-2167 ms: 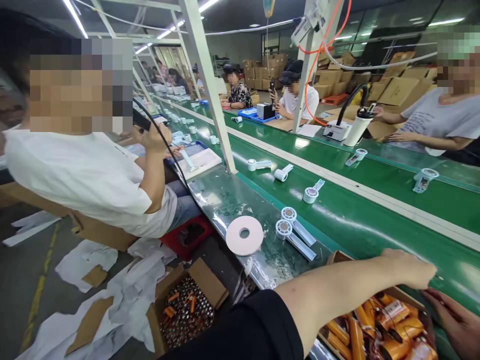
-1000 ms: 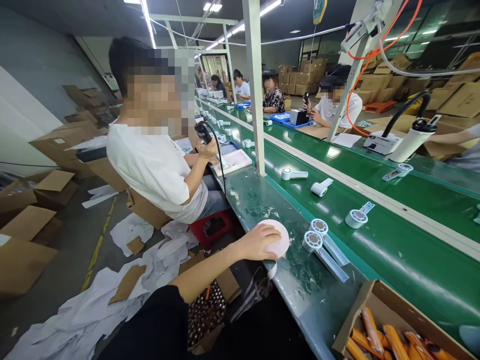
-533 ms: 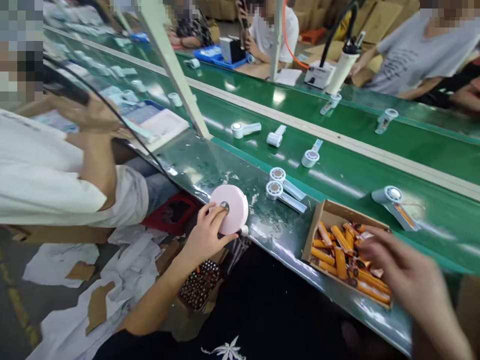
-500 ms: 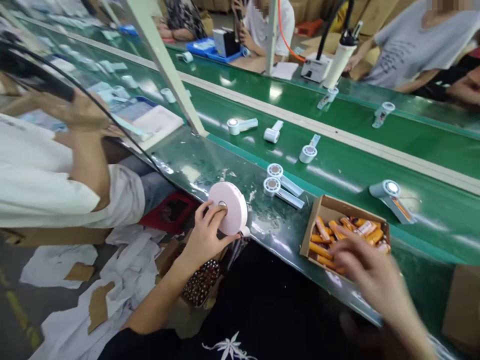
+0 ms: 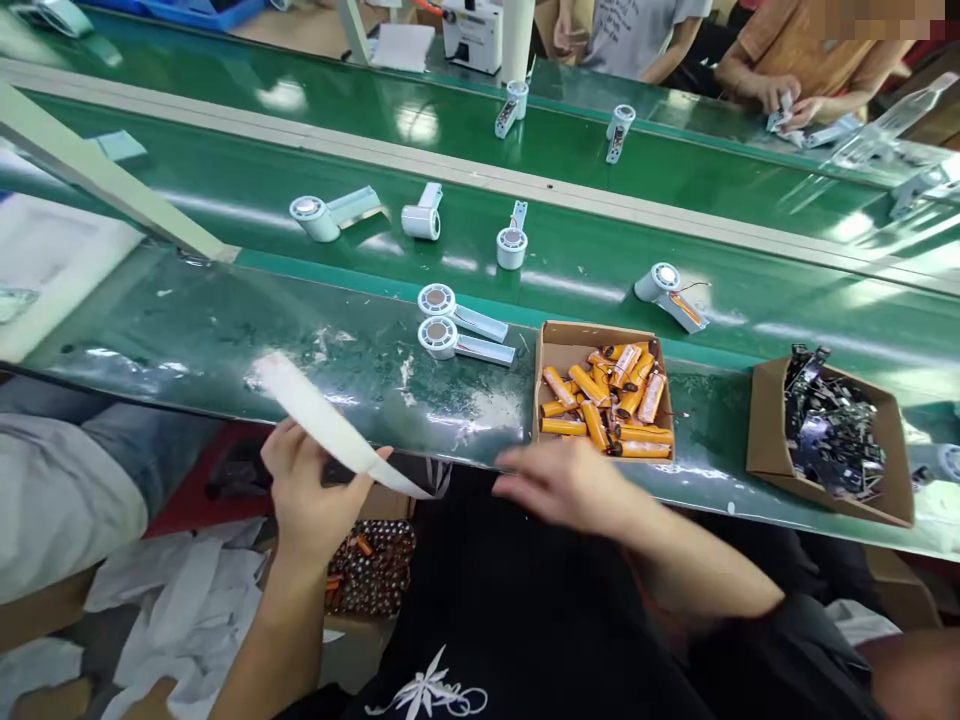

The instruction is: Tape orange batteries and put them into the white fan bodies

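My left hand grips a roll of white tape over the bench edge, the roll turned nearly edge-on. A loose end of the tape trails past my left thumb toward my shirt. My right hand is just in front of the carton of orange batteries, its fingers stretched left, slightly apart and a little blurred. Nothing shows in that hand. Behind the roll, two pale blue fan housings with handles lie side by side on the bench.
A carton of small dark circuit parts stands at right. Several fan housings lie on the green conveyor. A slanted post rises at left. Under the bench is a box of many batteries. Co-workers sit across.
My view has swung right. The tape roll has turned from face-on to edge-on in my left hand. My right hand has drawn back from over the battery carton to its near-left side.
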The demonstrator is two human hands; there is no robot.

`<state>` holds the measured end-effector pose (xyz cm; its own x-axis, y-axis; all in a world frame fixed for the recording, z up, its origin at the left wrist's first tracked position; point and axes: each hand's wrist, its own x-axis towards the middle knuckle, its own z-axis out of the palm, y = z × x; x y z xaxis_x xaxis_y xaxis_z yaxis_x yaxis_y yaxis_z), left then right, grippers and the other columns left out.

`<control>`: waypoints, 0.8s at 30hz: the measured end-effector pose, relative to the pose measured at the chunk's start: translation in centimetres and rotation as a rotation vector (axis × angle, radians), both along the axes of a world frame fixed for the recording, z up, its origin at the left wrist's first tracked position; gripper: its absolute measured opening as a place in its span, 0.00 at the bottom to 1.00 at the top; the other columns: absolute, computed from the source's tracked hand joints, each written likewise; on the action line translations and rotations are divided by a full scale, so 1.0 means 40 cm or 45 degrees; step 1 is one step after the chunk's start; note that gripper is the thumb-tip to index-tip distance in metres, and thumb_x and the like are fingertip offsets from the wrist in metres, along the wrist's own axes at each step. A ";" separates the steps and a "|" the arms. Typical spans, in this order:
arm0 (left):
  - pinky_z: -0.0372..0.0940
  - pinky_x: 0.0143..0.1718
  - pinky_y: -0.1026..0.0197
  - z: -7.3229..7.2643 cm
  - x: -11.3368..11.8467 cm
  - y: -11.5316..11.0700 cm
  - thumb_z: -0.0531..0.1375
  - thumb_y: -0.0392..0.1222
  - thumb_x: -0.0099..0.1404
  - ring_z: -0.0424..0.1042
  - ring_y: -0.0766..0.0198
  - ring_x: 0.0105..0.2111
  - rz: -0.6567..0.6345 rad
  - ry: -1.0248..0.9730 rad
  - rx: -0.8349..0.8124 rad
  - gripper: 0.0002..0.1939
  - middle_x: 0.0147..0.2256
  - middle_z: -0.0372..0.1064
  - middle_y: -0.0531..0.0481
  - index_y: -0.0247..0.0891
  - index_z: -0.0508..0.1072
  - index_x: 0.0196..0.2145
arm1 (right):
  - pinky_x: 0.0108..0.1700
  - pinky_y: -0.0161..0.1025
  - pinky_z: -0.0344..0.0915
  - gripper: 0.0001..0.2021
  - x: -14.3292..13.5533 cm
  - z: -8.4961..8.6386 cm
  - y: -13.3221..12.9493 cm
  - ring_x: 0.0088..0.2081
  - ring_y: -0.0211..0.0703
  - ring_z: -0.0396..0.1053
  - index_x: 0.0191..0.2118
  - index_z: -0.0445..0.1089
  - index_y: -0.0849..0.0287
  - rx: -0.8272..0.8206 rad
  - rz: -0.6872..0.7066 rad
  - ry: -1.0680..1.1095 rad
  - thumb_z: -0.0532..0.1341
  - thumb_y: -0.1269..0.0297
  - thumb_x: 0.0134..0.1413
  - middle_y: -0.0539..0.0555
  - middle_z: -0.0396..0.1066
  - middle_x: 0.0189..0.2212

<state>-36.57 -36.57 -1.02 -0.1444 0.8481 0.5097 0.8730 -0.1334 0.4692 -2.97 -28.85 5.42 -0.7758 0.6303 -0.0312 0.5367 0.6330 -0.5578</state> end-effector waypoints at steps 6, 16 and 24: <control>0.67 0.62 0.37 0.015 0.164 0.096 0.67 0.30 0.62 0.64 0.40 0.62 -0.358 0.219 0.076 0.28 0.53 0.71 0.38 0.40 0.68 0.59 | 0.53 0.54 0.65 0.21 0.088 0.014 0.220 0.50 0.63 0.74 0.48 0.77 0.64 0.434 -0.445 -0.569 0.54 0.53 0.75 0.68 0.81 0.41; 0.66 0.61 0.40 0.035 0.245 0.114 0.62 0.22 0.60 0.63 0.43 0.60 -0.492 0.329 0.059 0.30 0.52 0.74 0.39 0.39 0.70 0.58 | 0.59 0.54 0.69 0.18 0.143 0.017 0.229 0.48 0.51 0.76 0.54 0.78 0.53 -0.249 -0.582 0.436 0.70 0.60 0.58 0.53 0.80 0.43; 0.66 0.59 0.47 0.064 0.236 0.096 0.61 0.24 0.64 0.66 0.48 0.58 -0.484 0.465 0.006 0.25 0.52 0.77 0.42 0.39 0.75 0.57 | 0.52 0.47 0.80 0.17 0.121 0.028 0.126 0.48 0.47 0.80 0.45 0.73 0.53 -0.736 -0.540 1.054 0.74 0.52 0.57 0.55 0.80 0.49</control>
<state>-27.11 -32.74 1.53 0.3609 0.8037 0.4730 0.8691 -0.4738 0.1419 1.86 -23.83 6.54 -0.4161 0.9090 0.0232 -0.0289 0.0122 -0.9995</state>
